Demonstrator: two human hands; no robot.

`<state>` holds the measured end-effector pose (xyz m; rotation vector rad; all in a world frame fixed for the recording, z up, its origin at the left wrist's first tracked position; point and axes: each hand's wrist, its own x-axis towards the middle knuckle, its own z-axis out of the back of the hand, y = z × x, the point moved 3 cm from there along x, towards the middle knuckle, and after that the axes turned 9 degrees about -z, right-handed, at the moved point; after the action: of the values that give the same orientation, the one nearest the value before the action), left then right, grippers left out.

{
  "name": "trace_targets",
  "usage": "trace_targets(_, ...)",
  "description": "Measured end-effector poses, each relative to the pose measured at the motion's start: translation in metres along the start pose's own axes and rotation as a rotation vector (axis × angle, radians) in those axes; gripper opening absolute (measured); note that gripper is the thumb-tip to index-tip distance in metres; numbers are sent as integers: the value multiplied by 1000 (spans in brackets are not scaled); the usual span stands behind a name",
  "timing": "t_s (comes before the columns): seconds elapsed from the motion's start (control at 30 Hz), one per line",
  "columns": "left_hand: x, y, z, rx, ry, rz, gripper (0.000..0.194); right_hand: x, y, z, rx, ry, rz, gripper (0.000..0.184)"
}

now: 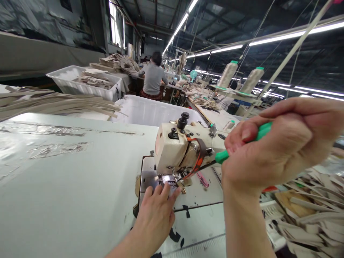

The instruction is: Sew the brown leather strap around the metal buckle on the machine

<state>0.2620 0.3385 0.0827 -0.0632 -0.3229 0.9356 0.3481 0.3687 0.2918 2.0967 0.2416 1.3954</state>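
My right hand (268,147) is closed around the green handle of a screwdriver (221,156). Its dark shaft slants down and left towards the needle area of a cream sewing machine (169,150); I cannot make out where the tip rests. My left hand (157,211) lies with fingers stretched out at the front of the metal needle plate (150,178), its fingertips close to the presser foot area. An orange and dark strap (200,157) loops down the machine head. Pink tweezers (202,180) lie on the machine bed, right of the needle.
Dark scraps (174,235) and a printed ruler scale (199,247) are on the table near me. Fabric strips are piled left (53,102) and lower right (314,222). Behind the machine stand a white bin (161,111) and thread cones (228,73). A person (154,79) sits farther back.
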Motion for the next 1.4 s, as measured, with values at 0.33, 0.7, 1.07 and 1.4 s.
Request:
trace_targets(0.33, -3, -5, -9, 153, -39, -25, 52, 9, 1, 17, 218, 205, -173, 14)
trace_targets(0.7, 0, -11, -11, 310, 62, -47, 40, 24, -7, 20, 310, 260, -218, 13)
trace_targets(1.07, -3, -12, -12, 385, 90, -44, 41, 20, -2, 36, 102, 359, -234, 7)
trace_targets(1.4, -9, -32, -4, -47, 201, -175, 56, 39, -13, 40, -7, 323, -254, 21)
